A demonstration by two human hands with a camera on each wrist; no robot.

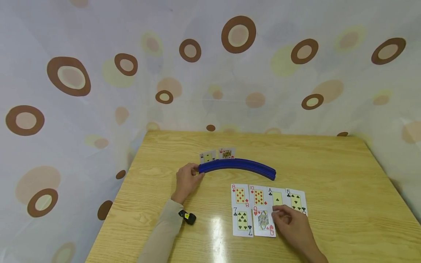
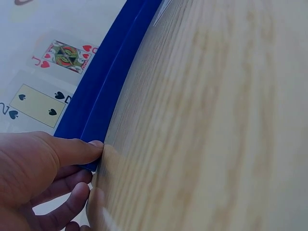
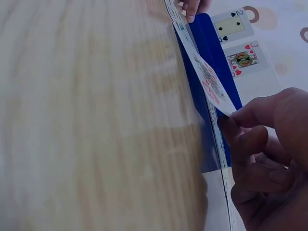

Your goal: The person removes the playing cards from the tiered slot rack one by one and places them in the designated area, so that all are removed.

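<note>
A curved blue card holder (image 1: 237, 164) stands mid-table, and my left hand (image 1: 188, 181) pinches its left end between thumb and fingers. Upright in its slot are a two of spades (image 2: 37, 106) and a jack of hearts (image 2: 66, 57). My right hand (image 1: 293, 226) pinches the right edge of the queen of hearts (image 1: 263, 221) between thumb and finger. In the right wrist view that card (image 3: 211, 85) is slightly tilted, its pinched corner lifted. Left of it lies the seven of clubs (image 1: 242, 222).
Above these lie the eight of diamonds (image 1: 240, 195), ten of diamonds (image 1: 258, 196), a black ace (image 1: 277, 196) and the five of clubs (image 1: 296, 200), partly behind my right hand. A patterned cloth (image 1: 210, 73) hangs behind the wooden table (image 1: 329, 164).
</note>
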